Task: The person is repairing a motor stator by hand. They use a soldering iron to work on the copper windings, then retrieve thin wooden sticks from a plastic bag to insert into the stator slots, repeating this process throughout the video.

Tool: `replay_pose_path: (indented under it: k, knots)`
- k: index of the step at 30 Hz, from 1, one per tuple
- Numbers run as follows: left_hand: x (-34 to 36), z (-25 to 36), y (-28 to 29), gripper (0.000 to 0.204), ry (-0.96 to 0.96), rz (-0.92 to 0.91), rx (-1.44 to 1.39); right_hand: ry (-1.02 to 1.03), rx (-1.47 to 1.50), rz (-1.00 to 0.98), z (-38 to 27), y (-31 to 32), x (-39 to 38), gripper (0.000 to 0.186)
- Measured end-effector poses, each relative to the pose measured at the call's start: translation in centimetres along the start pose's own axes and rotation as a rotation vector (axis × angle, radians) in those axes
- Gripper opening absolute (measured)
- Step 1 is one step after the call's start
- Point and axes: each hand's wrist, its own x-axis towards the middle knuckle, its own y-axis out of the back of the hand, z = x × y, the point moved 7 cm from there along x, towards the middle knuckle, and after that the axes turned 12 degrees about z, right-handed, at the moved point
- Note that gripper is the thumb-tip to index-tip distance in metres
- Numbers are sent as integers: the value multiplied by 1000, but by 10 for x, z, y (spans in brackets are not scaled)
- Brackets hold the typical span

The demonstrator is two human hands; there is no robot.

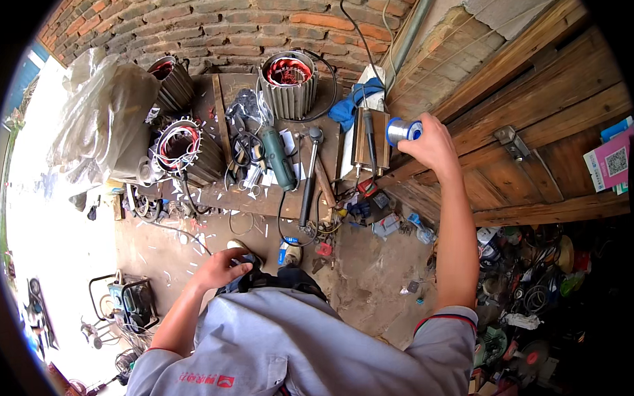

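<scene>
In my right hand [432, 146] is a spool of solder wire [400, 131], silver with blue flanges, gripped at its right end. It is at the right end of the workbench, beside a metal box [361, 149] with a black-handled tool [369, 137] lying over it. My left hand [224, 269] hangs near my waist, fingers loosely stretched and nothing visible in them. On the bench lie a green angle grinder [279, 161] and a ratchet wrench [310, 177]. Ribbed motor housings with wire windings stand further off, one [289, 89] at the back and another [192, 153] nearer.
A third motor housing [173, 84] stands beside a big plastic bag [104, 114] at left. A blue cloth [349, 112] lies by the brick wall [213, 34]. The wooden door [497, 171] is on my right. Cables and parts clutter the floor, with a framed machine [128, 302] lower left.
</scene>
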Motion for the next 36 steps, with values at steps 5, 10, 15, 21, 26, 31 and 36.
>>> replay_pose_path:
  k: [5,10,15,21,26,31,36]
  knots:
    - [-36,-106,1,51,167,218,-36,58,-163,-161,-8,-41,48,62]
    - [-62,-133,-17,51,294,227,-38,48,-110,-247,-10,-69,60,72]
    - [-59,-134,-29,49,269,244,-46,109,56,-94,0,-66,51,91]
    - [-55,-125,-26,49,280,239,-21,-163,207,232,16,-54,-8,77]
    - [-39,-119,-24,49,244,186,30,91,199,219,-5,-83,-57,35]
    - [-39,-108,-14,49,266,207,46,59,267,135,7,-96,-53,17]
    - [-44,-121,-16,49,276,208,74,106,214,158,25,-89,-49,17]
